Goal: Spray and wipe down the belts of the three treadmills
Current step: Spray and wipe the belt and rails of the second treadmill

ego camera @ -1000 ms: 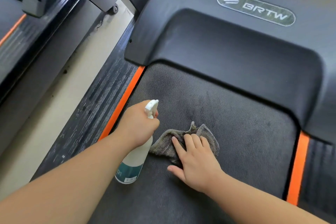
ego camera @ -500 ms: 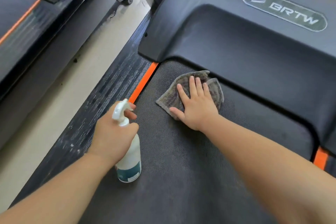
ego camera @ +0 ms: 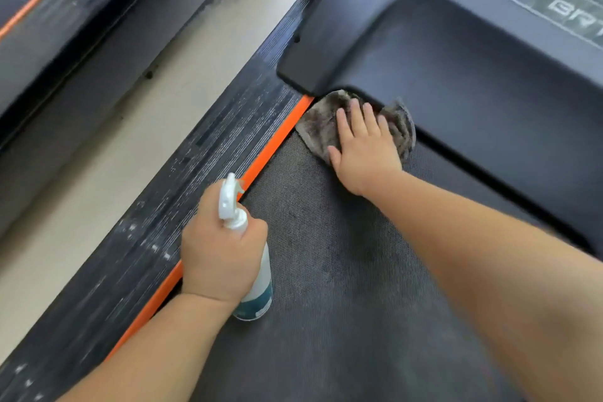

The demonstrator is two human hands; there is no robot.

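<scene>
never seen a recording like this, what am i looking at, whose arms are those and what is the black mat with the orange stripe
There is no robot here. A camera worn on a person's head looks down at their own two arms. The black textured mat is a treadmill belt, edged by an orange stripe, with the dark motor cover at its far end. The left hand grips a white spray bottle, held upright near the stripe. The right hand, fingers flat, presses a grey cloth onto the belt's far left corner, right by the cover. A second treadmill stands to the left, across a strip of pale floor.
</scene>
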